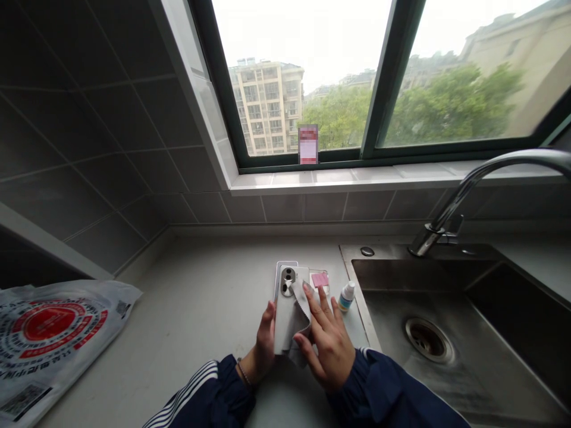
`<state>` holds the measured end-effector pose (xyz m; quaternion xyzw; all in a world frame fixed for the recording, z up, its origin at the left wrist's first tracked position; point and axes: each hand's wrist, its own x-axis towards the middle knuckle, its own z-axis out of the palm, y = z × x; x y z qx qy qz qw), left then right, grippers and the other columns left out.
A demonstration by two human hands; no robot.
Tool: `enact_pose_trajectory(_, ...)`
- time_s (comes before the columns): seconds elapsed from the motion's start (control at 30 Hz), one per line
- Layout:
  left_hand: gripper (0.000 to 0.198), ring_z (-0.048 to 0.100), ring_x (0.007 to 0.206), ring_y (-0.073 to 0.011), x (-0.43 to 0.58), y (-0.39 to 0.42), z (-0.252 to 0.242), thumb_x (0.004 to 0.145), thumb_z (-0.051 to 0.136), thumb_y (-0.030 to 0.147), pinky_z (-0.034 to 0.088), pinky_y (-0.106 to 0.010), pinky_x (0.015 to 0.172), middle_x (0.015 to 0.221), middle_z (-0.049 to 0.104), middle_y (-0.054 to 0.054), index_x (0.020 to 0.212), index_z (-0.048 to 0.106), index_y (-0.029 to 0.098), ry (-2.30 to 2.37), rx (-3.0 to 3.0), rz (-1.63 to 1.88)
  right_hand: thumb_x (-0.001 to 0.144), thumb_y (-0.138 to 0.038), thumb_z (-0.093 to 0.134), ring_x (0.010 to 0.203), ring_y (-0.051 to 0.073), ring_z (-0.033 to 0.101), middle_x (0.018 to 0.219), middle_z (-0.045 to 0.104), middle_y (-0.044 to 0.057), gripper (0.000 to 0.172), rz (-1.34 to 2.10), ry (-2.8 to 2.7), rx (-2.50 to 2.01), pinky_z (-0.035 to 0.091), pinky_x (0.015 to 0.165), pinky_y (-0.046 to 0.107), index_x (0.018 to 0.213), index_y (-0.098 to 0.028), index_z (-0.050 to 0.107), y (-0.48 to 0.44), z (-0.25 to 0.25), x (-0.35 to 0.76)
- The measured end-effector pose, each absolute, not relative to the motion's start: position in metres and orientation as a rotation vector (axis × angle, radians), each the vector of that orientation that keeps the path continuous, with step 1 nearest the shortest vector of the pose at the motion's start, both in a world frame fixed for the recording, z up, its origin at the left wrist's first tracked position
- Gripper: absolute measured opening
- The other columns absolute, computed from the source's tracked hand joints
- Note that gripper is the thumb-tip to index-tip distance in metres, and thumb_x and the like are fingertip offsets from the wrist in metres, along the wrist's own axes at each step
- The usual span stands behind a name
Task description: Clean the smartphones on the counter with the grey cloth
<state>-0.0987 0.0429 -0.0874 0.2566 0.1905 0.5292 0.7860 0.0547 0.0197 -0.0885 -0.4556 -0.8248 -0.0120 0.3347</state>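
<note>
A silver-white smartphone point(282, 324) is tilted with its back and round camera bump facing me. My left hand point(264, 339) grips its left edge, thumb up along the side. My right hand point(326, 333) presses a grey cleaning cloth point(302, 309) with a zigzag edge onto the phone's back, fingers spread and thumb bent against the cloth. Behind the phone shows the rim of a pale rectangular thing that I cannot make out. A clear case-like piece with a pink patch point(319, 279) lies just beyond my right fingers. A small white-capped bottle point(347, 296) stands to their right.
The pale countertop point(200, 309) runs under a window. A steel sink point(468, 380) with a curved faucet point(464, 184) takes up the right side. A white plastic bag with red print point(57, 339) lies at the left. A blurred pink card point(308, 144) stands at the window.
</note>
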Motion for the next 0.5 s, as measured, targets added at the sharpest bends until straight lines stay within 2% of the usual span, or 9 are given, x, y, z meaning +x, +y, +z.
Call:
enact_pose_trajectory(0.13,0.063,0.057,0.122,-0.0370,-0.099,0.045,-0.072,0.093,0.040,0.054,0.034,-0.052,0.110,0.128,0.064,-0.018,0.141,0.047,0.013,0.392,0.417,1.170,0.096,-0.029,0.045,0.148,0.037,0.010,0.159,0.023,0.013,0.063,-0.014,-2.202,-1.143,0.022,0.115,0.059,0.153,-0.009,0.025,0.019,-0.089,0.056)
enact_pose_trajectory(0.5,0.068,0.060,0.117,-0.0375,-0.104,0.052,-0.064,0.092,0.040,0.057,0.035,-0.054,0.108,0.125,0.064,-0.020,0.141,0.044,0.010,0.382,0.291,1.209,0.091,-0.017,0.048,0.147,0.037,0.017,0.155,0.036,0.009,0.047,-0.014,-2.276,-0.912,0.024,0.115,0.059,0.138,-0.013,0.050,0.016,-0.081,0.056)
